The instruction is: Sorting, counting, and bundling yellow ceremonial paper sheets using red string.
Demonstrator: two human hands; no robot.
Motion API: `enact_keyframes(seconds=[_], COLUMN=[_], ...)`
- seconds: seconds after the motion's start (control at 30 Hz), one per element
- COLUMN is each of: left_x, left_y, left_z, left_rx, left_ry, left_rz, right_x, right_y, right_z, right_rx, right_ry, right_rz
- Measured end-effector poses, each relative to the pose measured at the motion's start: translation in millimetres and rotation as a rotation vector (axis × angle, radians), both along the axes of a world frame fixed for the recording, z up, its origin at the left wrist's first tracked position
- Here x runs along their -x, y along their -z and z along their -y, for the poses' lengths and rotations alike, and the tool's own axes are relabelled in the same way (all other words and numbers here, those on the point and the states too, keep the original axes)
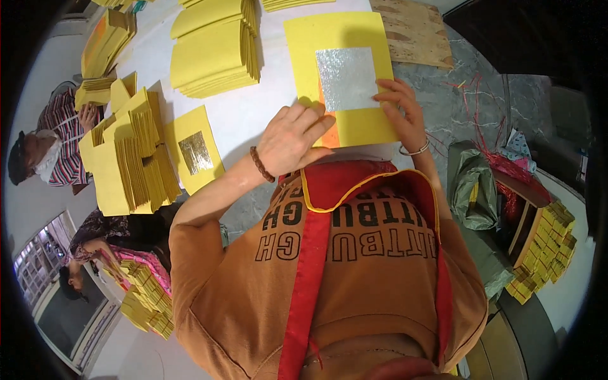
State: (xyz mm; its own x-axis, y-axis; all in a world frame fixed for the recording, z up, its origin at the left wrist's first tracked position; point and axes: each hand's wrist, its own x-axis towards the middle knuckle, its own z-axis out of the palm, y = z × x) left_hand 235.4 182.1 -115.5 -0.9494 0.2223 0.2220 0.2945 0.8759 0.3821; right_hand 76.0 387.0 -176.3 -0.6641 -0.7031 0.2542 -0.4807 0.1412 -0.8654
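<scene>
A yellow paper sheet (304, 38) lies in front of me at the table's near edge. On it is a silver foil rectangle (345, 76), and an orange strip (330, 133) shows beside and below the foil. My left hand (292, 136) is closed at the sheet's near left corner, its bent fingers over the paper beside the orange strip and the thumb along the near edge. From the right side, my right hand (404, 114) reaches over the sheet's edge. Its fingers are apart, with the tips on the foil's right border; the palm side is hidden.
Thick stacks of yellow paper (212, 60) stand on the white table (272, 95). Left of me are fanned stacks (133, 158) and another foil sheet (196, 152). A wooden board (411, 31) lies at the far right. Co-workers (60, 139) sit at left; yellow bundles (544, 253) are piled at right.
</scene>
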Motion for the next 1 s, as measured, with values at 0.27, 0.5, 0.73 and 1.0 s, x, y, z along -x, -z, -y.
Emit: enact_keyframes(seconds=[0.27,0.5,0.73,1.0], left_x=[12,14,18,21], left_y=[1,4,4,5], left_z=[16,22,23,27], left_rx=[-0.608,-0.727,-0.886,-0.916], left_ry=[-0.083,-0.218,-0.256,-0.249], left_rz=[0.3,0.549,0.603,0.655], right_x=[5,4,2,-1], right_y=[5,6,0,-2], right_z=[-3,-1,0,2], right_rx=[0.111,0.11,0.041,0.016], right_ry=[-0.017,0.02,0.034,0.072], right_rz=[0.328,0.347,0.322,0.34])
